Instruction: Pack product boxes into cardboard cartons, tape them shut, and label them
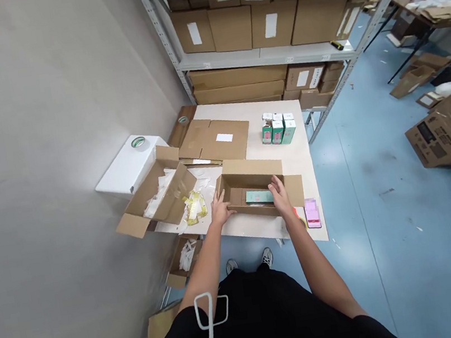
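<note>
An open cardboard box stands on the table in front of me with its flaps folded out. Inside it lies a flat green box, towards the right end. My left hand grips the cardboard box at its left front corner, the fingers over the wall. At the other end, my right hand reaches over the right front corner, fingers stretched out beside the green box's right end. Whether those fingertips touch the green box I cannot tell.
Several green-and-white cartons stand at the table's back right. A phone lies at the right front edge, near a tape roll. To the left are flattened cardboard, a yellow packet and an open box of white paper. Shelving rises behind.
</note>
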Tool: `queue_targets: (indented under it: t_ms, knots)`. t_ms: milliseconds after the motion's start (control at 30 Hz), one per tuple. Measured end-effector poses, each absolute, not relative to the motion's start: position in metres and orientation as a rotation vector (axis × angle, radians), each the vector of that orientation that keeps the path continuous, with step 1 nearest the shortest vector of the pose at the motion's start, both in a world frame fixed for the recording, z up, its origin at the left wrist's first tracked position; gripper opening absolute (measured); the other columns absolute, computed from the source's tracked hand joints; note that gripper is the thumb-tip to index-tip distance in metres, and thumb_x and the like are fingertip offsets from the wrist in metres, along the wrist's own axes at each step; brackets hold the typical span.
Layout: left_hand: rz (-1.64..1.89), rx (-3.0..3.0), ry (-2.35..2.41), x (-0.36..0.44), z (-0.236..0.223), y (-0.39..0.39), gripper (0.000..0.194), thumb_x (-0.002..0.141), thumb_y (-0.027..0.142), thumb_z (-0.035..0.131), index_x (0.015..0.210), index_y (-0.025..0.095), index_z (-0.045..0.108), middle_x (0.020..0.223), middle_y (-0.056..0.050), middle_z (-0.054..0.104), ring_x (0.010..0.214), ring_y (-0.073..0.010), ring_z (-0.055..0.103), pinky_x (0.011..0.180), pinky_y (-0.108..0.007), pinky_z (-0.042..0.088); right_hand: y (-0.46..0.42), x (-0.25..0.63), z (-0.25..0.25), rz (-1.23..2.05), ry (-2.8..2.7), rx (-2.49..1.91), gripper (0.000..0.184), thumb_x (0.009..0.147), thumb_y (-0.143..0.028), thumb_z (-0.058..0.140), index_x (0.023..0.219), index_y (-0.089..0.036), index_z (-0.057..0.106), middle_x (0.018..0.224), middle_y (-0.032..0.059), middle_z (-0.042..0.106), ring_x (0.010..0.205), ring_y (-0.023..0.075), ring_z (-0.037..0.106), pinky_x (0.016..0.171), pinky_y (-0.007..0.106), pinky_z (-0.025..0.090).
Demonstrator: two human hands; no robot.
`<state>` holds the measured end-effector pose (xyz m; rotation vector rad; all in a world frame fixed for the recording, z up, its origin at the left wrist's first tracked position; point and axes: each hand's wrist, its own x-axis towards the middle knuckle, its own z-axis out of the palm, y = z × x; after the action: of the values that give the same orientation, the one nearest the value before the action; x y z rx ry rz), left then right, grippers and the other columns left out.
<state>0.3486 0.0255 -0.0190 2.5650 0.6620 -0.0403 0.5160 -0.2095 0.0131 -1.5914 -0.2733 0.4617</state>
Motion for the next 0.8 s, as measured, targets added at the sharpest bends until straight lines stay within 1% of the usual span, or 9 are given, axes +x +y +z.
queue_targets:
  t_ms: [33, 100, 200, 300, 433, 567, 667, 800]
  knots:
    - [-0.005, 2.562, 0.677, 0.345, -0.021, 0.02, 0.03, 0.071, 0.042, 0.093, 0.093, 0.023, 0.085, 0.175, -0.008, 0.027, 0.162, -0.0452, 0.01, 0.126, -0.065, 0.025, -0.208, 0.514, 0.016, 0.454, -0.297, -1.604, 0.078, 0.096, -0.063, 0.056, 0.163, -0.027, 0.04, 0.168, 0.0108, 0.041, 0.15, 0.0282, 0.047, 0.122, 0.047, 0.042]
    - [0.051, 2.557, 0.693, 0.336, -0.024, 0.007, 0.019, 0.076, 0.037, 0.089, 0.088, 0.023, 0.084, 0.172, -0.008, 0.033, 0.161, -0.0466, 0.012, 0.124, -0.069, 0.027, -0.205, 0.51, 0.022, 0.441, -0.339, -1.62, 0.078, 0.095, -0.063, 0.056, 0.163, -0.027, 0.041, 0.168, 0.011, 0.042, 0.151, 0.0288, 0.046, 0.121, 0.047, 0.043]
    - [0.152, 2.546, 0.74, 0.316, -0.025, -0.013, 0.013, 0.078, 0.032, 0.087, 0.086, 0.022, 0.084, 0.168, -0.007, 0.043, 0.161, -0.0481, 0.013, 0.123, -0.071, 0.027, -0.201, 0.503, 0.031, 0.43, -0.396, -1.627, 0.075, 0.095, -0.06, 0.059, 0.161, -0.026, 0.045, 0.167, 0.011, 0.043, 0.151, 0.0294, 0.045, 0.121, 0.048, 0.042]
    - [0.285, 2.538, 0.779, 0.287, -0.024, -0.029, 0.008, 0.079, 0.029, 0.085, 0.083, 0.021, 0.083, 0.163, -0.007, 0.049, 0.161, -0.0474, 0.012, 0.126, -0.07, 0.023, -0.192, 0.488, 0.037, 0.427, -0.454, -1.637, 0.074, 0.094, -0.058, 0.06, 0.159, -0.025, 0.047, 0.165, 0.0125, 0.045, 0.151, 0.0303, 0.045, 0.121, 0.049, 0.042]
    - [0.391, 2.529, 0.801, 0.235, -0.018, -0.038, 0.006, 0.076, 0.025, 0.085, 0.081, 0.024, 0.083, 0.161, -0.006, 0.052, 0.161, -0.0474, 0.014, 0.127, -0.073, 0.021, -0.169, 0.45, 0.043, 0.451, -0.559, -1.673, 0.072, 0.093, -0.058, 0.061, 0.155, -0.024, 0.052, 0.163, 0.014, 0.048, 0.149, 0.0322, 0.047, 0.12, 0.052, 0.043]
    - [0.488, 2.495, 0.884, 0.178, -0.01, -0.042, 0.008, 0.072, 0.023, 0.087, 0.079, 0.025, 0.082, 0.163, -0.005, 0.049, 0.161, -0.0472, 0.015, 0.126, -0.074, 0.022, -0.138, 0.4, 0.052, 0.522, -0.72, -1.696, 0.068, 0.09, -0.056, 0.064, 0.149, -0.024, 0.058, 0.158, 0.0144, 0.054, 0.146, 0.0338, 0.051, 0.119, 0.054, 0.044]
    - [0.531, 2.452, 0.985, 0.136, -0.002, -0.048, 0.009, 0.071, 0.024, 0.089, 0.078, 0.027, 0.083, 0.163, -0.002, 0.05, 0.161, -0.0468, 0.017, 0.126, -0.073, 0.023, -0.113, 0.365, 0.059, 0.571, -0.827, -1.691, 0.065, 0.091, -0.055, 0.064, 0.147, -0.025, 0.06, 0.156, 0.0136, 0.056, 0.143, 0.0332, 0.053, 0.117, 0.053, 0.046]
    - [0.588, 2.38, 1.138, 0.085, 0.007, -0.059, 0.009, 0.072, 0.024, 0.089, 0.079, 0.027, 0.083, 0.163, -0.002, 0.049, 0.16, -0.0469, 0.019, 0.125, -0.074, 0.023, -0.081, 0.322, 0.065, 0.622, -0.962, -1.653, 0.064, 0.091, -0.054, 0.064, 0.148, -0.026, 0.059, 0.156, 0.0128, 0.056, 0.141, 0.0323, 0.055, 0.113, 0.051, 0.049]
